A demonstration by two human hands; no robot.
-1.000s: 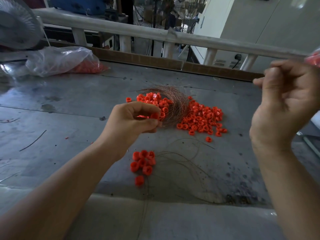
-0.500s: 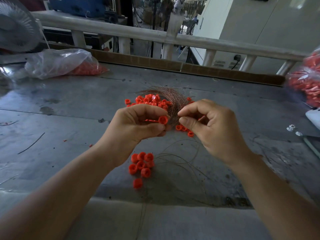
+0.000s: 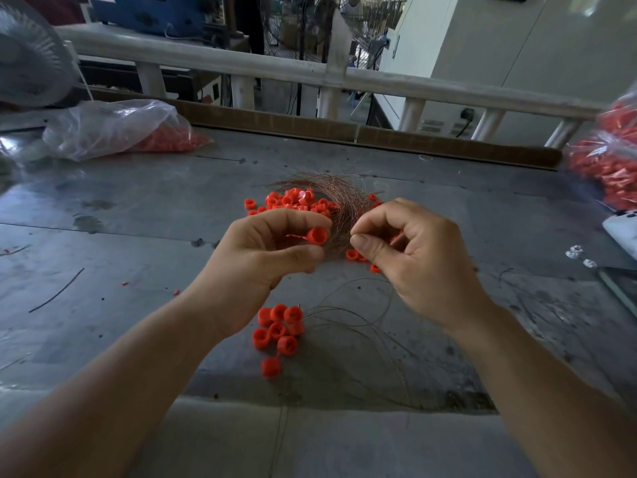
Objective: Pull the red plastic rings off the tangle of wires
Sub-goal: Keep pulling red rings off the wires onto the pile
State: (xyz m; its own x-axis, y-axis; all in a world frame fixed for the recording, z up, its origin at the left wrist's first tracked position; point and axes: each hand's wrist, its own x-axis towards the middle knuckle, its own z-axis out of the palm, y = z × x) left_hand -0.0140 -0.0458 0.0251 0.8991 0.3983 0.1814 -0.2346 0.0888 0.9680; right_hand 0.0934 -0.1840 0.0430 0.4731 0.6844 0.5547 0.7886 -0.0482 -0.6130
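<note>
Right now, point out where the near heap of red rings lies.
In the head view the near heap of red rings lies on the table, just below the left hand, with loose thin wires to its right.

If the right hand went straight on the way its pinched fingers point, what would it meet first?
Probably the red ring held in the left hand, across a narrow gap. Strands of the wire tangle show in that gap; whether they lie behind it is unclear.

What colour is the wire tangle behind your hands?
Coppery reddish-brown; the tangle shows best in the head view.
</note>
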